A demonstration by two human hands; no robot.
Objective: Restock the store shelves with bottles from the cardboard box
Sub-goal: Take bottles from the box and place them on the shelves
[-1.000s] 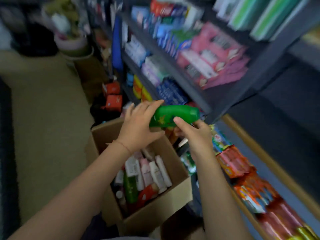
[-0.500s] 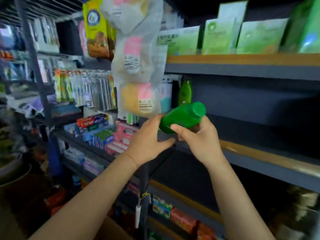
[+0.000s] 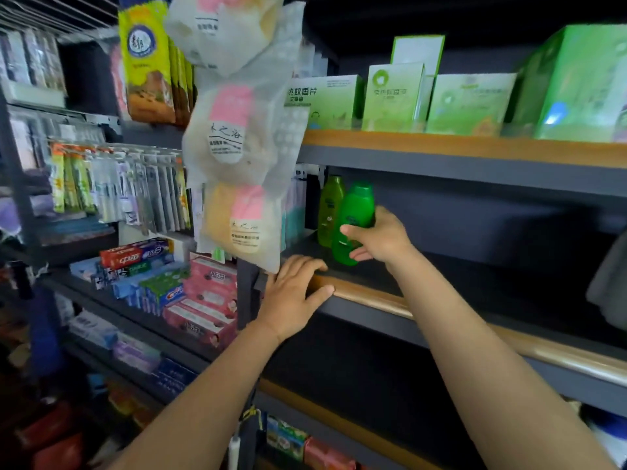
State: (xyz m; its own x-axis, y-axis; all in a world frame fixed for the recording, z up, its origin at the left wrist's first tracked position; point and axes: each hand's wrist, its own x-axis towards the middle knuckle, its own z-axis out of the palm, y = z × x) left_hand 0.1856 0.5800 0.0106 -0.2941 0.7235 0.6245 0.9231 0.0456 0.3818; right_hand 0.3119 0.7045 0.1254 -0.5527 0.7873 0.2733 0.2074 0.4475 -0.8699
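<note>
On the dark middle shelf (image 3: pixel 475 283), the right hand (image 3: pixel 381 237) grips a bright green plastic bottle (image 3: pixel 353 222), upright, cap up, just beside an olive-green bottle (image 3: pixel 329 208). Left hand (image 3: pixel 291 296) rests flat, fingers spread, on the shelf's wooden front rail (image 3: pixel 373 300).

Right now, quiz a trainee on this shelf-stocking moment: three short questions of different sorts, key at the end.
1. True or false: the right hand grips the bright green bottle upright.
2. Multiple choice: the left hand rests on A) the shelf's wooden front edge, B) a toothpaste box, C) the hanging bag.
3. Fill in: just left of the held bottle stands an ___-green bottle.

Key: 1 true; 2 A; 3 olive.
</note>
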